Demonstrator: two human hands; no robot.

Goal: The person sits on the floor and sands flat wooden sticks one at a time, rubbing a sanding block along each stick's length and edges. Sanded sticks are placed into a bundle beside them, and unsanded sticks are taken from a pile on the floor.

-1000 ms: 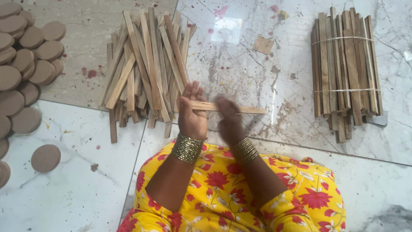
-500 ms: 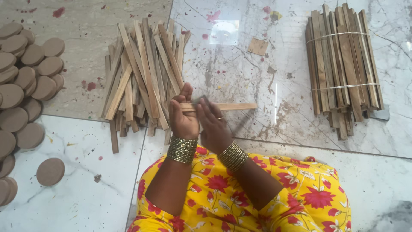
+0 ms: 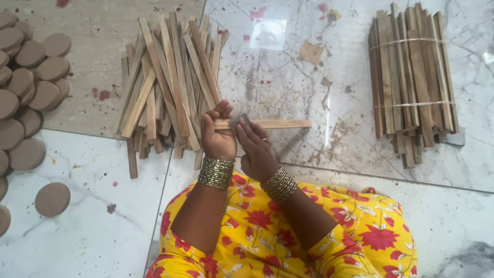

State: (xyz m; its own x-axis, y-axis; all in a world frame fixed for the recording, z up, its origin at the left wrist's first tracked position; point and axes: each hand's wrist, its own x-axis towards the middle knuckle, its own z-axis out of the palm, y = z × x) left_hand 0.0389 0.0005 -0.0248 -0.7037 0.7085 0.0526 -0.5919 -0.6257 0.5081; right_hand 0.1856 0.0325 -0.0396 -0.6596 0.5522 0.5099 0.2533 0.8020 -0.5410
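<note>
Wooden strip, thin, flat and pale, lies level across the middle of the view, held above the marble floor. Its left end sits in the left hand, whose fingers curl closed around it with the thumb on the upper side. The right hand is just beside the left, its fingers pinched on a small grey block that presses against the top face of the strip near the left hand. The free end of the strip points to the right, past both hands.

Both wrists carry stacks of golden bangles, and a yellow garment with red flowers fills the lower part of the view.

Behind the left hand, a loose pile of similar wooden strips lies fanned out on the floor, some crossing others. Well apart to the right, a neat bundle of strips is tied in two places with pale string. Along the left edge, round brown discs lie overlapped in a heap, with one disc apart from it, nearer the person. A small scrap of cardboard lies on the floor between pile and bundle.
</note>
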